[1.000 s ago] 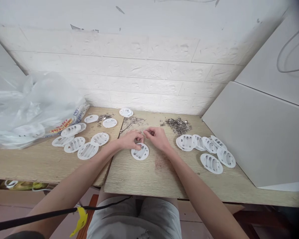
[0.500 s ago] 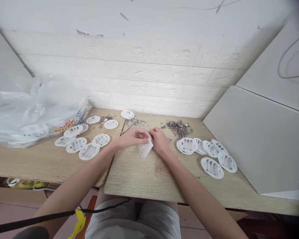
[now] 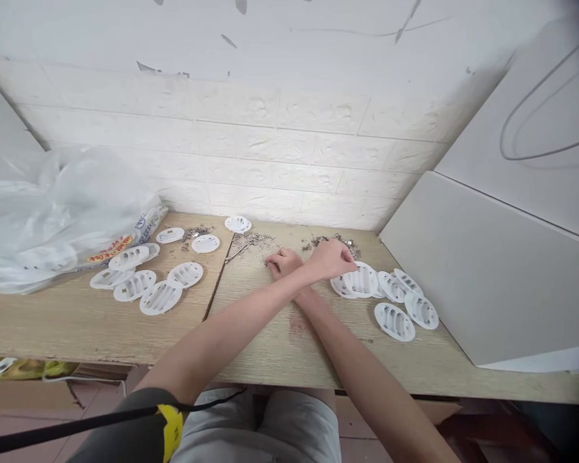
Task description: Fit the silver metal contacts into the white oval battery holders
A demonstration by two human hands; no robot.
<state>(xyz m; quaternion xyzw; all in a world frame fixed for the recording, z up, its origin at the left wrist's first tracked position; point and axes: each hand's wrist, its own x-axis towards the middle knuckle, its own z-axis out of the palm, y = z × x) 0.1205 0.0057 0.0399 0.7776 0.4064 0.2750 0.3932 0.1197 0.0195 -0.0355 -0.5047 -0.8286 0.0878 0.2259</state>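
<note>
My left hand (image 3: 332, 260) reaches across to the right, its forearm over my right one. Its fingers are closed on the edge of a round white plastic disc (image 3: 361, 281) with long slots and small metal pieces. This disc is over other discs at the front of the dark metal heap. Under the crossed arm, my right hand (image 3: 284, 262) rests on the table with bent fingers pressed together. Beside its fingertips lie scattered small metal pieces (image 3: 255, 240). Whatever those fingertips hold is too small to make out.
Several similar discs (image 3: 394, 321) lie on the right, and more discs (image 3: 161, 297) on the left. A heap of small metal parts (image 3: 352, 247) sits behind my left hand. A plastic bag (image 3: 77, 206) fills the left corner. A grey-white panel (image 3: 502, 270) bounds the right side.
My left hand has carried the disc from the middle to the right pile, crossing over my right arm. My right hand has shifted left to the scattered metal pieces. The view has turned slightly.
</note>
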